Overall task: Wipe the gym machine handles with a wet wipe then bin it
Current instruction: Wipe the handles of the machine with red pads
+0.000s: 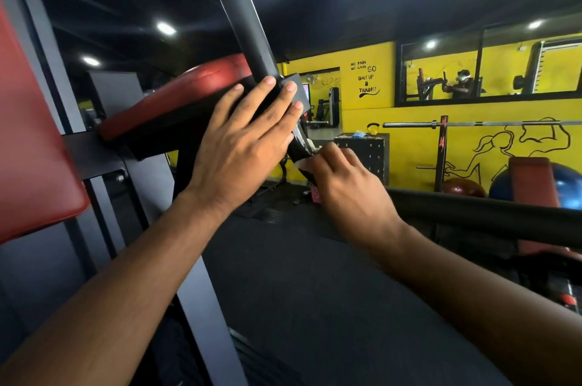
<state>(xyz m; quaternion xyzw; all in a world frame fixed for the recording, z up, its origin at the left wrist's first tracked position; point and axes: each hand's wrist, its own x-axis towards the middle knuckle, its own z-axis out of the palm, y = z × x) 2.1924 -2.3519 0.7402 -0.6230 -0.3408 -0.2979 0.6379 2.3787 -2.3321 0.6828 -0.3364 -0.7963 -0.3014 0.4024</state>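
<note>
While my left hand lies flat, fingers straight, over the joint where the dark tube meets the grey bracket, my right hand curls round the black handle just below it and presses the white wet wipe against the grip. The handle's long axis slants from under my left palm down and rightwards into my right fist. The wipe therefore sits on its lower stretch, touching it, with only crumpled white edges showing past my fingers. The right hand is the working one. I judge the next stroke has to run along that slant, either up toward the left fingertips or down off the end, with the left hand only steadying the frame. The red pad sits just behind the joint. I cannot make out a bin from this view.
</note>
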